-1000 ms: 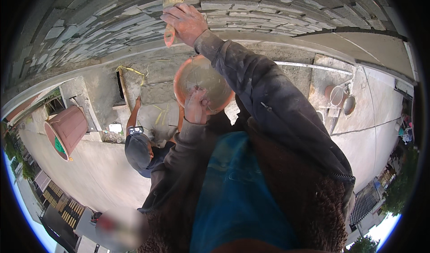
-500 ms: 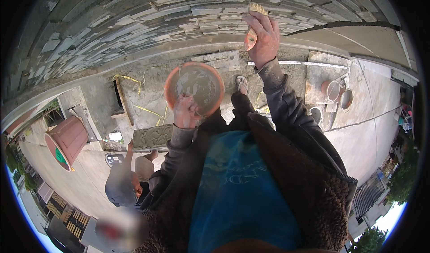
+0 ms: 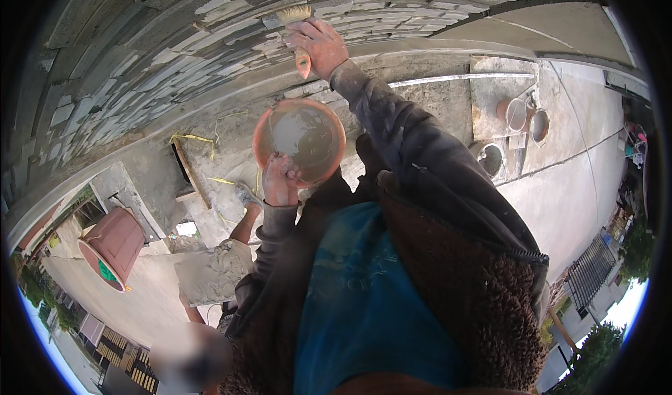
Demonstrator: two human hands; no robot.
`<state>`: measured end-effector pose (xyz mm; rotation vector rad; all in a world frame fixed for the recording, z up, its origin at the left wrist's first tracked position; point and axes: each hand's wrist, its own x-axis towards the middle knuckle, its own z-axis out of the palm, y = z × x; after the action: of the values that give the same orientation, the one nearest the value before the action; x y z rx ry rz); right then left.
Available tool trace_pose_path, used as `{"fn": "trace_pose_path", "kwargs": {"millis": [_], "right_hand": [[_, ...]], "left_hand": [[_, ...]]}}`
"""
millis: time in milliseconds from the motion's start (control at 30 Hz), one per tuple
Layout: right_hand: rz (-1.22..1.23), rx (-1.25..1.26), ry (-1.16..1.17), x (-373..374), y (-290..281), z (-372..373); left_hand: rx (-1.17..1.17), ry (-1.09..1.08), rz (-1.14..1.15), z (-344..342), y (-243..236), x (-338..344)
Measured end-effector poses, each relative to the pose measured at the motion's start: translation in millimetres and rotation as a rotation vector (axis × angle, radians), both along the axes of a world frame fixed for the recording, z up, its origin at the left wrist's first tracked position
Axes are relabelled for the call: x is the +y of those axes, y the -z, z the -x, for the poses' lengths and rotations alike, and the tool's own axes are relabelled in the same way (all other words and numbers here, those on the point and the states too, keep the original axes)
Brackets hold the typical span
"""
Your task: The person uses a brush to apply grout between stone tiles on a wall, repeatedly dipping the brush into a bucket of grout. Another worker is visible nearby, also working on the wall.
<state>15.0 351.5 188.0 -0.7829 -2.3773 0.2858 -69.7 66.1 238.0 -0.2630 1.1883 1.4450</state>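
With the right hand [image 3: 318,44] wrapped around a brush [image 3: 299,34] pressed to the stone wall [image 3: 175,38], the orange bowl [image 3: 299,142] of grey slurry, pinched at its rim by the left hand [image 3: 280,181], may tip and spill onto the person [image 3: 210,269] below.

wall [image 3: 175,52] standing far | brush [image 3: 297,34] lying against it, in right hand [image 3: 318,45] | bowl [image 3: 299,142] sitting nearer, left hand [image 3: 280,181] on its near rim | bucket [image 3: 112,244] lying far left | pans [image 3: 525,115] sitting right
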Motion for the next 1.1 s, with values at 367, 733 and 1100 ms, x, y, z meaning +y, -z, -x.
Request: {"fn": "trace_pose_path", "kwargs": {"millis": [367,733,1100], "right_hand": [[0.031,0.110,0.328,-12,-65,-119],[0.546,-0.134,-0.204,-138,11,-98],[0.442,0.014,-0.197,-133,-38,-161]], "left_hand": [[0.038,0.025,0.040,-11,-4,10],[-0.014,0.121,-0.105,-34,-13,36],[-0.090,0.181,-0.210,-67,-28,81]]}}
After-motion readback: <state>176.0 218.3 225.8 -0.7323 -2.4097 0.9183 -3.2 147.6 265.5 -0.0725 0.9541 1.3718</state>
